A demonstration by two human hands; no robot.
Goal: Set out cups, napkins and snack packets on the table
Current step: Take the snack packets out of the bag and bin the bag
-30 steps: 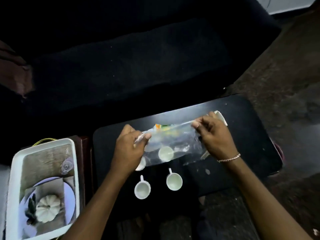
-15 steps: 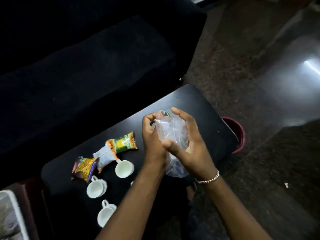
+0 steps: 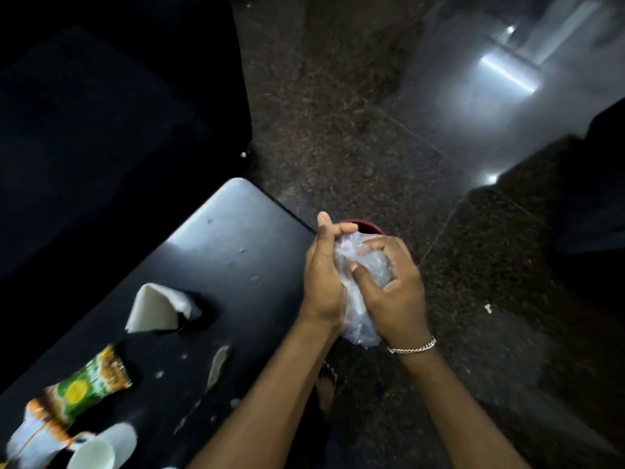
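My left hand [image 3: 323, 279] and my right hand [image 3: 392, 292] both press on a crumpled clear plastic bag [image 3: 360, 309], held off the right end of the black table [image 3: 236, 252]. A folded white napkin [image 3: 154, 309] lies on the table to the left of my hands. Further left lies a green and orange snack packet [image 3: 84, 387]. A white cup [image 3: 98, 450] sits at the bottom left corner, partly cut off by the frame edge. A white and orange packet [image 3: 33, 434] lies beside it.
A dark red bin [image 3: 363, 225] stands on the floor right behind my hands, mostly hidden. A dark sofa [image 3: 101, 113] fills the left and top left. Speckled stone floor [image 3: 355, 130] stretches to the right. A bare foot [image 3: 326, 384] shows under the table edge.
The view has swung right. My hands moved off the table's right end and squeezed the plastic bag into a tighter ball. The packets and cups slid toward the bottom left of the view.
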